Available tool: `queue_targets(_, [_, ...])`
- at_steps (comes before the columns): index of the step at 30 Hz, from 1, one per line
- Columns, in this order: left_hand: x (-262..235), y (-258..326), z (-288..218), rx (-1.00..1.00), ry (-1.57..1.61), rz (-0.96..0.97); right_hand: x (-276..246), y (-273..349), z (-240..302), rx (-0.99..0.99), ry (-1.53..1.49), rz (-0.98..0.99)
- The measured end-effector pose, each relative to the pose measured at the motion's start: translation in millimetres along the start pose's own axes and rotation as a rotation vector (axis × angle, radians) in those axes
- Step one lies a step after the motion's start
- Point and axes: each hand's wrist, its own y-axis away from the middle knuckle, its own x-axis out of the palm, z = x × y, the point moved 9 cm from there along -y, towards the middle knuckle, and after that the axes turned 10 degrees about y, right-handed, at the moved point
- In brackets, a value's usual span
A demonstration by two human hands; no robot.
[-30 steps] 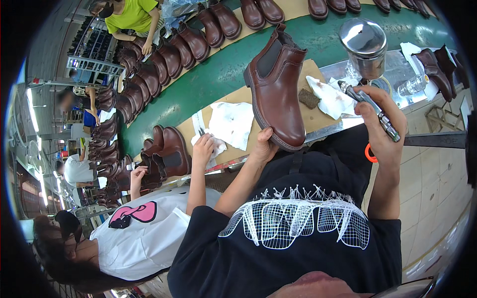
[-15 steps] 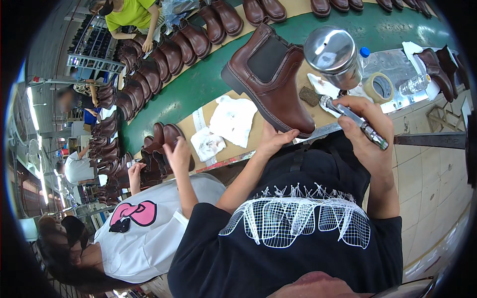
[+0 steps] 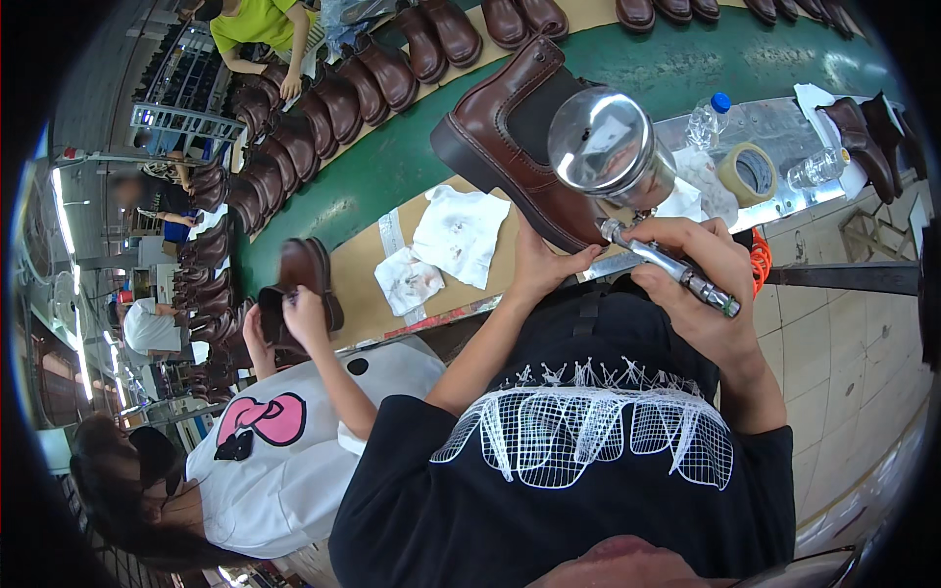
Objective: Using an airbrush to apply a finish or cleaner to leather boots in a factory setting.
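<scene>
My left hand [image 3: 542, 267] is closed on the toe end of a brown leather ankle boot [image 3: 490, 122] with a dark elastic side panel. The boot is held up tilted, its heel to the left and its shaft opening pointing away. A metal spray gun [image 3: 676, 274] with a shiny round cup [image 3: 600, 142] is gripped in my right hand [image 3: 708, 269]. The cup hangs in front of the boot's right side and hides part of the shaft and toe. Whether the gun touches the leather, I cannot tell.
Stained white cloths [image 3: 461, 235] lie on brown card at the bench edge. A tape roll [image 3: 747, 174] and clear bottles [image 3: 708, 120] stand right. Brown boots [image 3: 333, 108] line the green belt [image 3: 392, 162]. At left a co-worker's hands [image 3: 306, 316] handle another boot [image 3: 306, 263].
My right hand has brought the spray gun left, so its cup now overlaps the boot. The boot has turned slightly. The co-worker's hands have closed in on their boot.
</scene>
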Motion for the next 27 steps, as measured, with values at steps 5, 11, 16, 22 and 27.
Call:
queue_targets(5, [6,1,-1,-0.041,0.049,0.031,-2,-1,2,-0.025,-0.016,0.018])
queue_targets(11, [-12,25,-6,-0.195,0.337,0.003,-51,1,-69,0.135,-0.075,-0.172])
queue_targets(16, [-24,27,-31,-0.171,0.877,0.139,-77,39,-174,0.341,-0.042,-0.368])
queue_targets(22, [-9,25,-26,-0.291,0.506,-0.134,-75,63,-239,0.417,0.234,-0.556])
queue_targets(27, [14,22,-3,-0.415,0.864,-0.121,-79,74,-266,0.437,0.461,-0.584])
